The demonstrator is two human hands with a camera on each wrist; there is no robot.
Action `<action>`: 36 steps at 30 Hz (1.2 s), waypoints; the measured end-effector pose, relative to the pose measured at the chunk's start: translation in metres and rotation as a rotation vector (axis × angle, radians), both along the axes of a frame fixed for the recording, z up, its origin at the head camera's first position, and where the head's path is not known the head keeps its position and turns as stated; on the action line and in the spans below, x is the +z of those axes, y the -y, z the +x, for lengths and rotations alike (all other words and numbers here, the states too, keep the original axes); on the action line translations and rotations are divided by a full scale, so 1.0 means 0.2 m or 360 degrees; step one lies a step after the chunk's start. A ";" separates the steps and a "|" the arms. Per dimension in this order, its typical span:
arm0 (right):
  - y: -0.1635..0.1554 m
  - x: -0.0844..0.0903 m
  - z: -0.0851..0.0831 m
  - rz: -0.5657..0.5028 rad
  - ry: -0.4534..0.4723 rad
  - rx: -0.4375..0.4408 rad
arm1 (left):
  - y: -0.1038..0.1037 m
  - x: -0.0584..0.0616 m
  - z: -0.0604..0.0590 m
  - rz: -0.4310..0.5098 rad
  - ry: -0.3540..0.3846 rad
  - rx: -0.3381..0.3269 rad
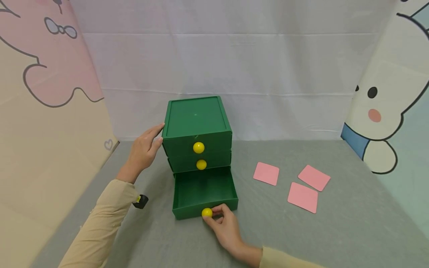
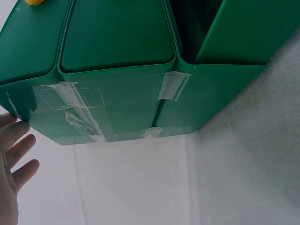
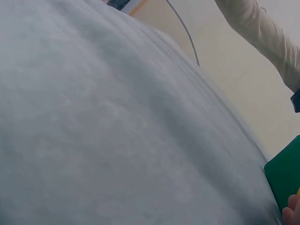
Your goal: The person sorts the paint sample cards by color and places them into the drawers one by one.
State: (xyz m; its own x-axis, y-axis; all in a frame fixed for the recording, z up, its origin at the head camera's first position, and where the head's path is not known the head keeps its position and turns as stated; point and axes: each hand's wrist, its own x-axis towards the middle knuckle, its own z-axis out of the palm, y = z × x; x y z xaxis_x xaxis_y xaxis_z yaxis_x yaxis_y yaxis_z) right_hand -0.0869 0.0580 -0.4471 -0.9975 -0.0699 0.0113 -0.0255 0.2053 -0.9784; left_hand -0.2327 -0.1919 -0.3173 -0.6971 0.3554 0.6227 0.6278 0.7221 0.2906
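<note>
A green three-drawer cabinet (image 1: pixel 197 126) stands on the grey table. Its bottom drawer (image 1: pixel 203 193) is pulled out and looks empty. My right hand (image 1: pixel 222 223) pinches that drawer's yellow knob (image 1: pixel 206 212). The two upper drawers are closed, with yellow knobs (image 1: pixel 199 147) on their fronts. My left hand (image 1: pixel 145 149) lies flat against the cabinet's left side, fingers straight. The left wrist view shows that green side (image 2: pixel 122 93) with clear tape on it and my fingers (image 2: pixel 18 154) at its edge. In the right wrist view only a fingertip (image 3: pixel 293 211) and a green corner (image 3: pixel 286 173) show.
Three pink cards (image 1: pixel 303 196) lie on the grey cloth (image 1: pixel 335 230) to the right of the cabinet. Cartoon-printed panels stand at the left (image 1: pixel 43 111) and right (image 1: pixel 395 93), with a white sheet (image 1: pixel 234 56) behind.
</note>
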 end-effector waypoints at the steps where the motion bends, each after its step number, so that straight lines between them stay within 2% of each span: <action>1: 0.00 0.00 0.01 -0.0010 -0.0002 0.0012 | 0.00 0.00 0.00 0.0002 0.0002 -0.0001; 13: -0.04 0.00 0.10 -0.0049 0.0057 0.0109 | 0.00 0.00 0.00 0.0007 0.0003 -0.0004; 25: -0.10 0.02 0.13 -0.0116 0.0092 0.0179 | 0.00 0.00 0.00 -0.0007 0.0006 -0.0007; 32: -0.24 0.15 0.12 -0.0103 0.0021 0.0233 | 0.01 0.00 0.00 0.0002 -0.0020 -0.0018; 36: -0.37 0.25 0.09 -0.0039 -0.0094 0.0273 | 0.01 0.00 0.00 -0.0009 -0.0015 -0.0012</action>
